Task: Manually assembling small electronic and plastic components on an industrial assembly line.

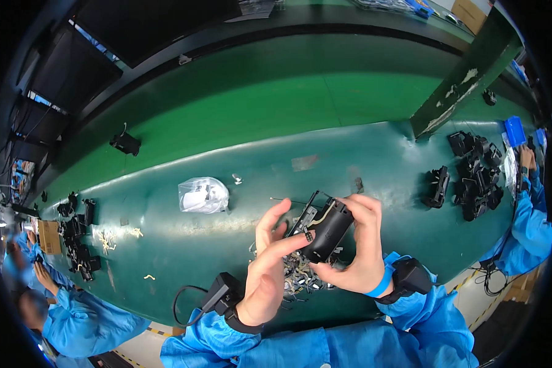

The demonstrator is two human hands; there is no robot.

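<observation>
My right hand (pixel 365 254) grips a black plastic housing (pixel 331 232) with a rounded barrel, thumb at its lower end and fingers at its upper end. An open frame with a pale cable and metallic parts shows along the housing's left side. My left hand (pixel 268 267) has its fingers apart. Its index fingertip rests by a small dark connector (pixel 309 235) at the housing's left edge, and another finger points up beside the frame. Below the housing, partly hidden by my hands, lies a pile of small cabled parts (pixel 297 277) on the green table (pixel 227 257).
A clear bag with white parts (pixel 203 195) lies left of centre. Black assemblies are heaped at right (pixel 475 178) and left (pixel 80 245). One black unit (pixel 126 143) sits farther back. A green post (pixel 466 76) rises at the far right. Blue-sleeved people work at both sides.
</observation>
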